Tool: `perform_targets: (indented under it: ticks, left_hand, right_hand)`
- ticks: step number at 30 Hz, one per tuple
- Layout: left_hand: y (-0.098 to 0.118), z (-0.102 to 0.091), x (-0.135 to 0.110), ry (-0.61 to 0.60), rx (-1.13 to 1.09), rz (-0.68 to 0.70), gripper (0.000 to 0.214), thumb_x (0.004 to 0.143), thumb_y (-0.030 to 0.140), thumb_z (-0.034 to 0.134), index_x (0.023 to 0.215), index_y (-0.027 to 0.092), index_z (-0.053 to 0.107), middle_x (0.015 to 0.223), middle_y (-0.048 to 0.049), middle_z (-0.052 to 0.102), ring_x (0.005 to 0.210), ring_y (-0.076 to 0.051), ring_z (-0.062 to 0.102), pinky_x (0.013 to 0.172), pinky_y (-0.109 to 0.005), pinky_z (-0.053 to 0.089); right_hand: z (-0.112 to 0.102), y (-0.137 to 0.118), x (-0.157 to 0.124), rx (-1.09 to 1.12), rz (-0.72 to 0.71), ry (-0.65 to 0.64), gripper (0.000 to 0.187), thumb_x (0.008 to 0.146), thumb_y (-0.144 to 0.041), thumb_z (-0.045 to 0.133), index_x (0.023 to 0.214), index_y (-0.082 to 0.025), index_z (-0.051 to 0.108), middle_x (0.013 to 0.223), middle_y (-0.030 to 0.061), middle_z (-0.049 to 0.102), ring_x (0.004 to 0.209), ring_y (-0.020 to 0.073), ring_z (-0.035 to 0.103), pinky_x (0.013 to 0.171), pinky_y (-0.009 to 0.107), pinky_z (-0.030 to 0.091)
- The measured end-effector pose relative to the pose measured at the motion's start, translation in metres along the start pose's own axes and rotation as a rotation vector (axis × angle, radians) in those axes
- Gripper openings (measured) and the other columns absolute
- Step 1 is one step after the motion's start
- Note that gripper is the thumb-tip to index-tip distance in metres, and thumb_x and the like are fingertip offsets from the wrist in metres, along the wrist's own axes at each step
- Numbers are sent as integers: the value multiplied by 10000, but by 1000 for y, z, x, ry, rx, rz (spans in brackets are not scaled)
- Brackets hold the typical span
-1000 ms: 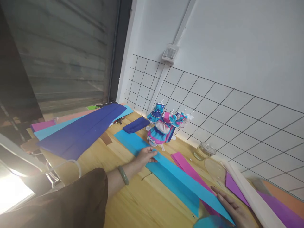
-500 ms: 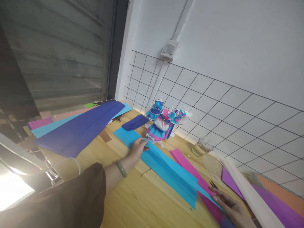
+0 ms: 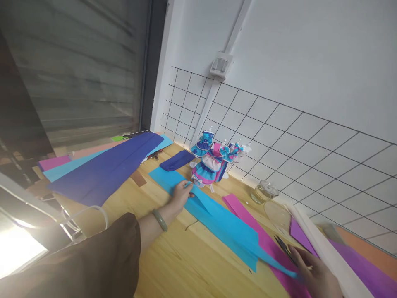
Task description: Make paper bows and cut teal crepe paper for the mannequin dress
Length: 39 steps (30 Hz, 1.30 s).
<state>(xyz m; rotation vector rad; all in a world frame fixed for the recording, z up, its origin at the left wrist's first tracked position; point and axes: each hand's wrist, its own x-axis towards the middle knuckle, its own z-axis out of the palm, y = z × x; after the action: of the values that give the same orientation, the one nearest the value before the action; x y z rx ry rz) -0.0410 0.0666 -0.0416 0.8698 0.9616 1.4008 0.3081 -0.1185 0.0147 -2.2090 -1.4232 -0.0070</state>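
Observation:
A long light-blue paper strip (image 3: 217, 217) lies folded along the wooden table (image 3: 173, 265). My left hand (image 3: 180, 193), with a green bangle on its wrist, pinches the strip's upper layer near its far end. At the lower right my right hand (image 3: 313, 273) is closed around black scissors (image 3: 283, 246) at the strip's near tip. A magenta paper strip (image 3: 263, 244) lies under and beside the blue one.
Small doll dresses (image 3: 212, 163) stand at the tiled wall. A dark-blue sheet (image 3: 105, 169) covers other coloured sheets at left, with a dark-blue piece (image 3: 177, 160) nearby. A glass jar (image 3: 263, 192), a white roll (image 3: 325, 252) and purple paper (image 3: 366, 273) sit at right.
My left hand slid up the blue strip toward the dresses and lifted its upper layer. My right hand left the strip's near end and took up the scissors.

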Motion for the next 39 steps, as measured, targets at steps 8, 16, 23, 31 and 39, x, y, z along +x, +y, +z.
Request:
perform_targets:
  ticks: [8,16,23,31,39]
  left_hand:
    - [11,16,-31,-169,117,84,217,637,341,616,747,156,587,634,19,533,525,-88,496,495,-199,407]
    - [18,29,-66,-616,313,86,277,655,356,610,807,125,629,560,15,517,516,-86,455,479,-192,362]
    - [15,30,-62,-626,188,-15,345,627,368,650,849,108,603,581,11,537,533,-89,493,537,-223,439]
    - [6,26,-51,-569,106,29,292,631,367,654,754,115,573,641,-3,553,561,-93,517,540,-225,461]
    - [11,25,-45,-522,99,-64,323,591,382,688,720,114,560,620,-7,579,555,-99,535,521,-219,457]
  right_hand:
    - [41,-57,-14,240,-261,-4,394,748,-493,482,937,-180,631,1009,112,612,987,297,525,651,351,480]
    - [75,-122,-45,469,-319,-339,500,783,-435,496,1239,-239,442,1284,63,468,1191,248,397,994,415,307]
    - [80,-128,-56,740,-280,-435,428,789,-410,515,1169,-214,499,1156,95,561,1039,226,523,878,337,415]
    - [72,-141,-56,595,-443,-421,267,776,-413,528,648,-196,617,720,42,594,724,188,532,688,286,418]
    - [71,-130,-50,657,-434,-275,232,757,-352,578,582,-198,581,932,74,578,975,231,503,849,372,381]
